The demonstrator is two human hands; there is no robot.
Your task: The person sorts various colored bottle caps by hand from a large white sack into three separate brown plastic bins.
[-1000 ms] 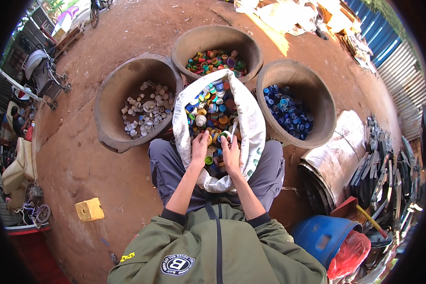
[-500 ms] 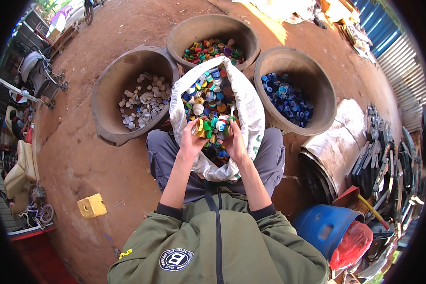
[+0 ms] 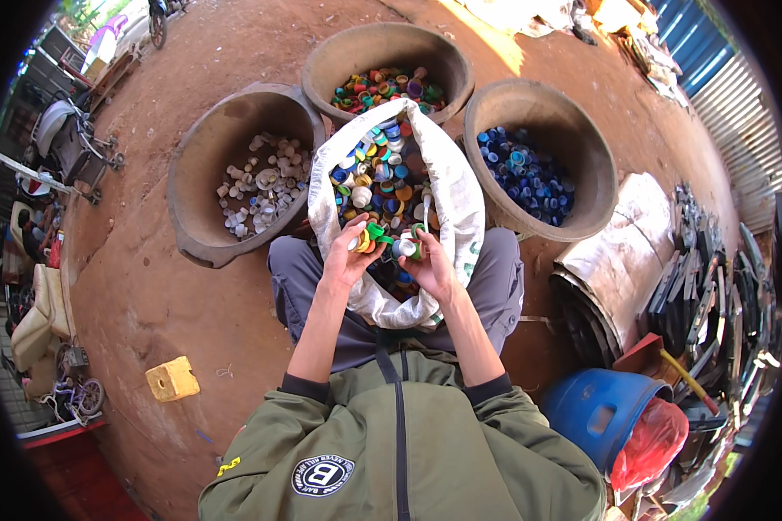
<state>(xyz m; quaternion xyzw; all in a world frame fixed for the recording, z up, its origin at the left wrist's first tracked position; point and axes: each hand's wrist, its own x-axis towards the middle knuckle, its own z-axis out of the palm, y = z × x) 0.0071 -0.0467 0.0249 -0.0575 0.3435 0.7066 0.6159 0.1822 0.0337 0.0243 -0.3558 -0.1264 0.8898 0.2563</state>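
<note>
- Working right over the mouth of the white sack (image 3: 460,193), set between the knees, and by the look of it sorting by colour, well under way!
- Clutching a little bunch of green and yellow caps (image 3: 375,234) in the left hand (image 3: 342,260), fingers curled in; pinching a white cap (image 3: 406,248) in the right hand (image 3: 433,268); close together over the sack, yet seemingly apart.
- Done so far, judging by the tubs: pale caps (image 3: 269,181) gathered in the left tub (image 3: 207,152), blue caps (image 3: 526,181) in the right tub (image 3: 575,135), reds, greens and oranges sharing the far tub (image 3: 382,50).
- Left to do: plenty! Looking at a big heap of mixed caps (image 3: 378,178) inside the sack, every colour jumbled, depth hard to tell; none of the held ones dropped into a tub yet.
- Now to the edges: ringed in by three raised rims, all near the sack, so probably needing a lift over each one; hemmed in closer by a soft, rolled sack lip, likely to snag a wrist.
- Open room: widest over the red ground (image 3: 139,295) to the left, broken by a yellow block (image 3: 172,379); tighter to the right, crowded by a blue barrel (image 3: 593,404), a rolled sheet (image 3: 615,269) and piled dark strips (image 3: 695,278).
</note>
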